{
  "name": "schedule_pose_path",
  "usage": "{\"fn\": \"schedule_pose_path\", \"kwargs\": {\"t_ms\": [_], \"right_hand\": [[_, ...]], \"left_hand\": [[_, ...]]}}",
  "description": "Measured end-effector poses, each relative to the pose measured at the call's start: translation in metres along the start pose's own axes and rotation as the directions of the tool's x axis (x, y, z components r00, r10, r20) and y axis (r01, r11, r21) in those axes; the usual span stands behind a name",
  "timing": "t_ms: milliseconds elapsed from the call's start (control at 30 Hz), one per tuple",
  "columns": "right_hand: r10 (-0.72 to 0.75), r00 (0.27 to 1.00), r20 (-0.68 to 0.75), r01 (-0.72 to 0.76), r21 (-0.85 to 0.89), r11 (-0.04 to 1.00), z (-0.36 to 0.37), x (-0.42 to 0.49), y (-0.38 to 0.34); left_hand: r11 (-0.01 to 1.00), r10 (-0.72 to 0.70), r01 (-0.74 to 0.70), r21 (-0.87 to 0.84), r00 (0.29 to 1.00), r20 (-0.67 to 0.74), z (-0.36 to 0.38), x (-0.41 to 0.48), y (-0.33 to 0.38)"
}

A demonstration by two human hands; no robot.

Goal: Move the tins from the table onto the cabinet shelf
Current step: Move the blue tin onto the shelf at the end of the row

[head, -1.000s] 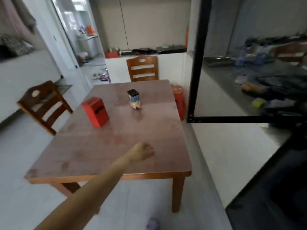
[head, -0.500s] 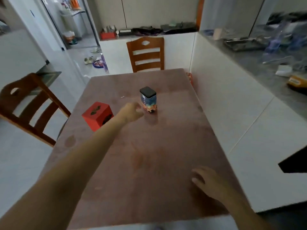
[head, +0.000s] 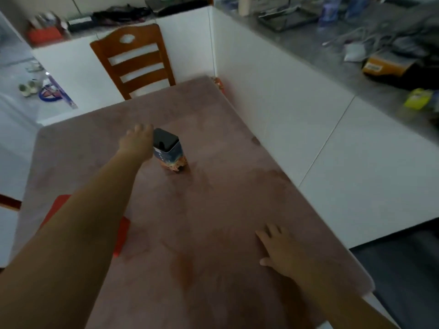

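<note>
While your right hand [head: 281, 251] lies flat near the front edge of the table [head: 225, 210], fingers spread and holding nothing, your left arm stretches across a red tin [head: 122, 236] that sits close to you and is mostly hidden beneath it. Further out, your left hand [head: 137, 142] reaches the upright dark-lidded tin [head: 169, 150] at the middle of the table; the fingers look loosely open against its lid side, though whether they have closed on it you cannot tell. Both tins are on the table, so by this view neither has been shelved and the whole carry is left. The tabletop is brownish-red wood, blotchy. Beyond it stands a wooden chair [head: 134, 60], with a white partition on the right and a cluttered grey counter [head: 332, 51] behind that.
</note>
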State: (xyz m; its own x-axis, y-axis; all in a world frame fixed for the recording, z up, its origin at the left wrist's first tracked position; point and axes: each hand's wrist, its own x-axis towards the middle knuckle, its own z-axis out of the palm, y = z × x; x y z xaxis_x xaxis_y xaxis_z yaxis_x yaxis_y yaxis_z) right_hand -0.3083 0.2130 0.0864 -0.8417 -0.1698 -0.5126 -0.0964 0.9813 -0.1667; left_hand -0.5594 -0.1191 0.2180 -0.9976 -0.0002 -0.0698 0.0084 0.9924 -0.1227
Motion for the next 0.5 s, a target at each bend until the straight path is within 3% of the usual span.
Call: {"fn": "schedule_pose_path", "kwargs": {"t_ms": [200, 367, 500], "right_hand": [[-0.012, 1.000, -0.017, 0.012, -0.023, 1.000, 0.020, 0.006, 0.008], [-0.032, 0.999, -0.022, 0.032, -0.012, 0.999, 0.021, 0.003, 0.010], [-0.061, 0.998, 0.027, 0.060, 0.028, 0.998, 0.004, -0.006, 0.014]], "left_hand": [[0.957, 0.158, -0.174, 0.234, 0.984, 0.085, 0.013, 0.018, 0.006], [0.939, 0.235, -0.258, 0.229, 0.964, 0.124, -0.006, 0.014, 0.005], [0.964, 0.257, -0.265, 0.009, 0.942, 0.215, -0.024, -0.027, 0.021]]}}
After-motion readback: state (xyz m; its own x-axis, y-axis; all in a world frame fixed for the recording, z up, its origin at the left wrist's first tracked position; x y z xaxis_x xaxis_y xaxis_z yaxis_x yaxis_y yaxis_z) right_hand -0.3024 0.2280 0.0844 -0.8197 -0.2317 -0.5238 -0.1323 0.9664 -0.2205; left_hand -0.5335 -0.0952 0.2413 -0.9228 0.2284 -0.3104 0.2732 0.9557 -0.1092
